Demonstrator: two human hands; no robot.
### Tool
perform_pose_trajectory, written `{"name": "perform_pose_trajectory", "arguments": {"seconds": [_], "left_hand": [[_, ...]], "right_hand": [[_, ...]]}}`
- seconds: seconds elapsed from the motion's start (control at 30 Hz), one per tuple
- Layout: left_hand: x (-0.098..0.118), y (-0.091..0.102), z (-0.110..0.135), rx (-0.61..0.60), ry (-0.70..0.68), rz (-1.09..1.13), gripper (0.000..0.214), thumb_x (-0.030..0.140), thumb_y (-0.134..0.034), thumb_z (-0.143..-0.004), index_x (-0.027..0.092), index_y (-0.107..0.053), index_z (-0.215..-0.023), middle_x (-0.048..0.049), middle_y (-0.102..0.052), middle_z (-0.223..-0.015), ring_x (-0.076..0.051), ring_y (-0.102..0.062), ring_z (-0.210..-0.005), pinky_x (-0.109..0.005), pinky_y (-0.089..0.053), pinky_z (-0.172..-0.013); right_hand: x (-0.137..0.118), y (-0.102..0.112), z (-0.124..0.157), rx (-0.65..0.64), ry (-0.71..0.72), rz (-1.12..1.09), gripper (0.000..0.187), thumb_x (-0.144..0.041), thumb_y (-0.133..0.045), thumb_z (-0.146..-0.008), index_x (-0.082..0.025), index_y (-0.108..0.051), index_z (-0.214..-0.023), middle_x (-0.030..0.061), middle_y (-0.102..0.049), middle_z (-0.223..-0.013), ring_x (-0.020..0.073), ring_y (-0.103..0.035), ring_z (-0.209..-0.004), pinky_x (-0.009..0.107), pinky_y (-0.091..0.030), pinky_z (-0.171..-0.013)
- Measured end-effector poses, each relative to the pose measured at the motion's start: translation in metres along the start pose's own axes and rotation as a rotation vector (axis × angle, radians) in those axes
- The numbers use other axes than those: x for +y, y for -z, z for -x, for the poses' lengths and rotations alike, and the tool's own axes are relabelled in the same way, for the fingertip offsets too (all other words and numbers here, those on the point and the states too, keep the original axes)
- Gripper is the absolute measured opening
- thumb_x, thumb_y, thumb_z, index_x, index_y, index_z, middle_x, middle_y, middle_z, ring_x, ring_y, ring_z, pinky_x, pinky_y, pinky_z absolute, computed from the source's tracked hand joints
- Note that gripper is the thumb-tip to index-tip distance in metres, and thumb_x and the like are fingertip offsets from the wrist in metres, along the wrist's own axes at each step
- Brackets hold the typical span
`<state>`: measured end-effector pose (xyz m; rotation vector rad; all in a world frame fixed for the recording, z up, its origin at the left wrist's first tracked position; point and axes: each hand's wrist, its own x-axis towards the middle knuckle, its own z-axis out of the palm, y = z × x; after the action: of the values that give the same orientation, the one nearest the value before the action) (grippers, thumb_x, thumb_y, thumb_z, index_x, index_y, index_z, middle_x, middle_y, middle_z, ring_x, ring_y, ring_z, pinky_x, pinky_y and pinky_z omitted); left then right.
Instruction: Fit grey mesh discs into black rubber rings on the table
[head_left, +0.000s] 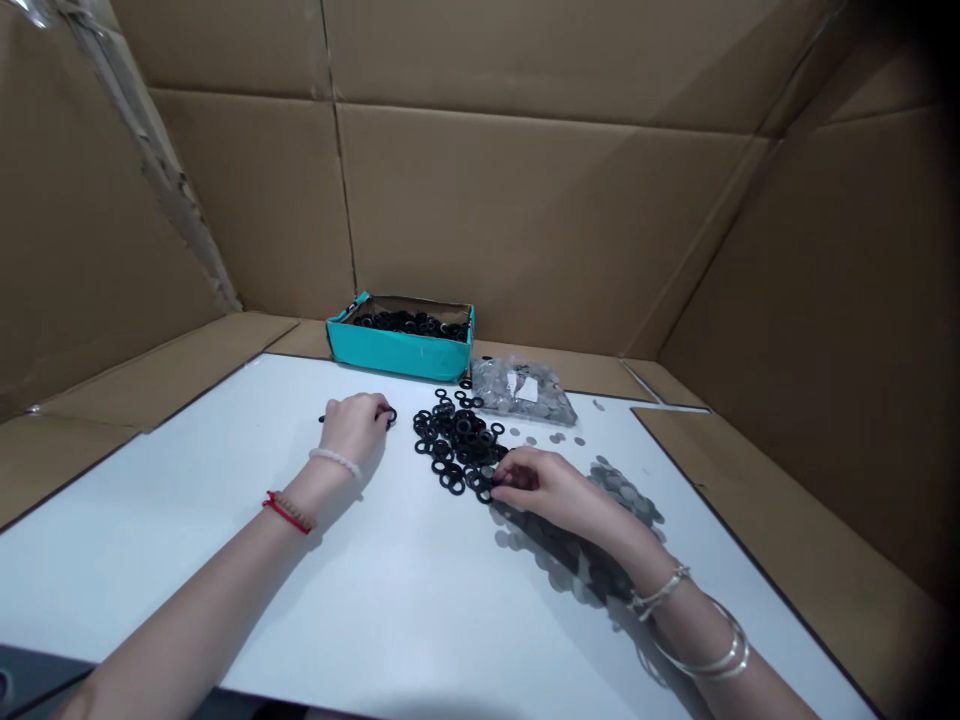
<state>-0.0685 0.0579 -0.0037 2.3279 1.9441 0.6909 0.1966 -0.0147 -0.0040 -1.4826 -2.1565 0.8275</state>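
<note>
A pile of black rubber rings [457,440] lies in the middle of the white table [375,600]. My left hand [356,422] rests knuckles up to the left of the pile, fingers curled around black rings that stick out at both sides. My right hand [544,485] lies at the pile's near right edge, fingertips pinched together on a black ring. Grey metal discs [626,490] are scattered just beyond and under my right wrist.
A teal box [397,348] full of black rings stands at the table's back edge. Beside it on the right lies a clear plastic bag of grey discs [525,392]. Cardboard walls [525,200] enclose the table on three sides.
</note>
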Motion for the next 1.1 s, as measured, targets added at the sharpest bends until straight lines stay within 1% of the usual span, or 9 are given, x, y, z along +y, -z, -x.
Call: {"name": "perform_pose_trajectory", "arguments": {"seconds": [0.07, 0.13, 0.23, 0.33, 0.53, 0.77, 0.87, 0.97, 1.1], "left_hand": [[0.0, 0.002, 0.0, 0.031, -0.013, -0.076, 0.022, 0.024, -0.045, -0.079, 0.016, -0.065, -0.085, -0.0112, -0.064, -0.087, -0.026, -0.058, -0.084, -0.04, -0.036, -0.078], [0.007, 0.003, 0.004, 0.037, -0.114, -0.061, 0.028, 0.025, -0.043, -0.081, 0.016, -0.062, -0.1, -0.0117, -0.061, -0.098, -0.025, -0.057, -0.089, -0.038, -0.036, -0.081], [0.022, 0.002, 0.011, -0.117, -0.353, 0.025, 0.029, 0.032, -0.044, -0.083, 0.021, -0.06, -0.104, -0.0069, -0.06, -0.098, -0.021, -0.057, -0.088, -0.032, -0.039, -0.078], [0.031, -0.004, 0.02, -0.206, -0.436, 0.043, 0.028, 0.035, -0.05, -0.08, 0.021, -0.062, -0.101, -0.0055, -0.06, -0.095, -0.022, -0.055, -0.091, -0.034, -0.039, -0.079], [0.031, -0.014, 0.024, -0.171, -0.431, 0.146, 0.021, 0.025, -0.05, -0.081, 0.022, -0.067, -0.093, -0.0062, -0.061, -0.092, -0.021, -0.054, -0.09, -0.035, -0.039, -0.081], [0.039, -0.009, 0.021, -0.158, -0.3, 0.586, 0.016, 0.03, -0.057, -0.076, 0.02, -0.068, -0.08, -0.0068, -0.062, -0.092, -0.019, -0.057, -0.087, -0.03, -0.044, -0.08], [0.044, -0.01, 0.023, -0.215, -0.23, 0.755, 0.018, 0.032, -0.058, -0.075, 0.018, -0.068, -0.077, -0.0077, -0.064, -0.091, -0.019, -0.059, -0.084, -0.028, -0.046, -0.072], [0.048, -0.01, 0.025, -0.29, -0.173, 0.852, 0.02, 0.034, -0.06, -0.072, 0.016, -0.067, -0.076, -0.0082, -0.066, -0.088, -0.018, -0.06, -0.08, -0.027, -0.046, -0.068], [0.053, -0.008, 0.027, -0.342, -0.075, 0.895, 0.023, 0.035, -0.061, -0.07, 0.014, -0.066, -0.078, -0.0084, -0.066, -0.083, -0.017, -0.059, -0.073, -0.027, -0.046, -0.064]], "right_hand": [[0.003, 0.002, 0.003, -0.008, 0.01, 0.055, 0.025, -0.039, -0.063, -0.071, -0.021, -0.06, -0.089, 0.0021, -0.058, -0.084, 0.0173, -0.054, -0.075, 0.026, -0.041, -0.063], [0.004, 0.001, 0.004, -0.011, 0.013, 0.089, 0.028, -0.037, -0.064, -0.07, -0.022, -0.058, -0.093, 0.0028, -0.057, -0.091, 0.0186, -0.053, -0.081, 0.027, -0.041, -0.067], [0.006, -0.001, 0.004, -0.008, -0.014, 0.085, 0.019, -0.027, -0.06, -0.074, -0.022, -0.056, -0.092, 0.0026, -0.059, -0.089, 0.0174, -0.055, -0.079, 0.026, -0.042, -0.067], [0.007, -0.001, 0.002, -0.02, -0.033, 0.03, 0.013, -0.017, -0.053, -0.076, -0.021, -0.055, -0.089, 0.0017, -0.06, -0.081, 0.0152, -0.056, -0.072, 0.024, -0.042, -0.063], [0.016, 0.0, -0.002, -0.002, -0.003, -0.041, 0.015, -0.014, -0.053, -0.074, -0.02, -0.056, -0.088, 0.0026, -0.061, -0.079, 0.0151, -0.057, -0.069, 0.025, -0.045, -0.061], [0.024, 0.005, -0.004, -0.042, -0.019, -0.161, 0.018, -0.018, -0.054, -0.075, -0.018, -0.057, -0.092, 0.0014, -0.06, -0.076, 0.0142, -0.056, -0.067, 0.025, -0.045, -0.06], [0.023, 0.01, -0.003, -0.048, -0.014, -0.134, 0.021, -0.023, -0.053, -0.077, -0.019, -0.057, -0.098, 0.0017, -0.059, -0.078, 0.015, -0.055, -0.07, 0.026, -0.044, -0.063], [0.025, 0.014, -0.001, -0.016, -0.025, -0.004, 0.028, -0.031, -0.062, -0.072, -0.02, -0.06, -0.097, 0.0038, -0.059, -0.087, 0.0182, -0.055, -0.076, 0.028, -0.043, -0.067], [0.03, 0.013, -0.001, 0.03, -0.028, 0.065, 0.018, -0.03, -0.063, -0.071, -0.02, -0.065, -0.085, 0.0038, -0.061, -0.084, 0.0181, -0.055, -0.073, 0.028, -0.042, -0.065]]}}
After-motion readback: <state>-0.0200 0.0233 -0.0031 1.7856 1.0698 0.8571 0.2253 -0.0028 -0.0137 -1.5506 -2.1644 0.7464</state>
